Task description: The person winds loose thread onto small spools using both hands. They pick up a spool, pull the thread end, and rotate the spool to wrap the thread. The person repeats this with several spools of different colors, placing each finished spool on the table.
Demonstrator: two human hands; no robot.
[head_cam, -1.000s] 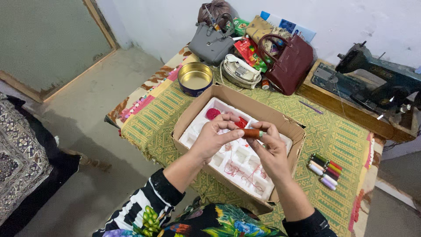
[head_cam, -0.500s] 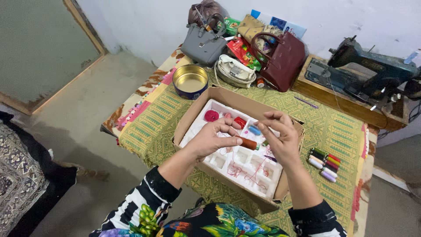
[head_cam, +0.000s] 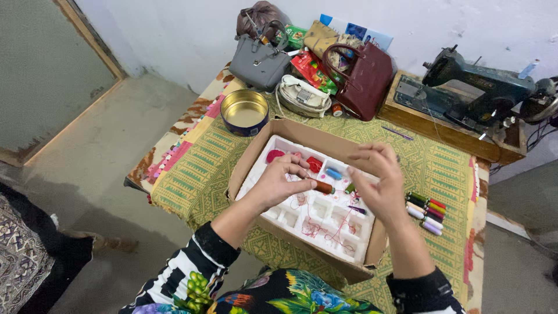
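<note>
My left hand point(head_cam: 278, 183) pinches a small orange-brown thread spool point(head_cam: 322, 187) over a white foam tray point(head_cam: 290, 216) set in an open cardboard box point(head_cam: 253, 153). Red, pink and blue spools point(head_cam: 333, 173) lie in the tray's far cells, and loose red thread trails across it. My right hand point(head_cam: 378, 180) hovers above the box's right side with fingers spread. It is a little apart from the spool, and whether it holds a thread I cannot tell.
A row of several coloured thread spools point(head_cam: 426, 213) lies on the green patterned cloth point(head_cam: 197, 168) right of the box. Behind stand a round tin point(head_cam: 244, 111), grey handbag point(head_cam: 260, 58), maroon handbag point(head_cam: 365, 81), white pouch point(head_cam: 301, 96) and a sewing machine point(head_cam: 465, 87).
My right hand has let go of the spool's end and drawn away to the right with its fingers spread. My left hand keeps the spool, now lower over the tray.
</note>
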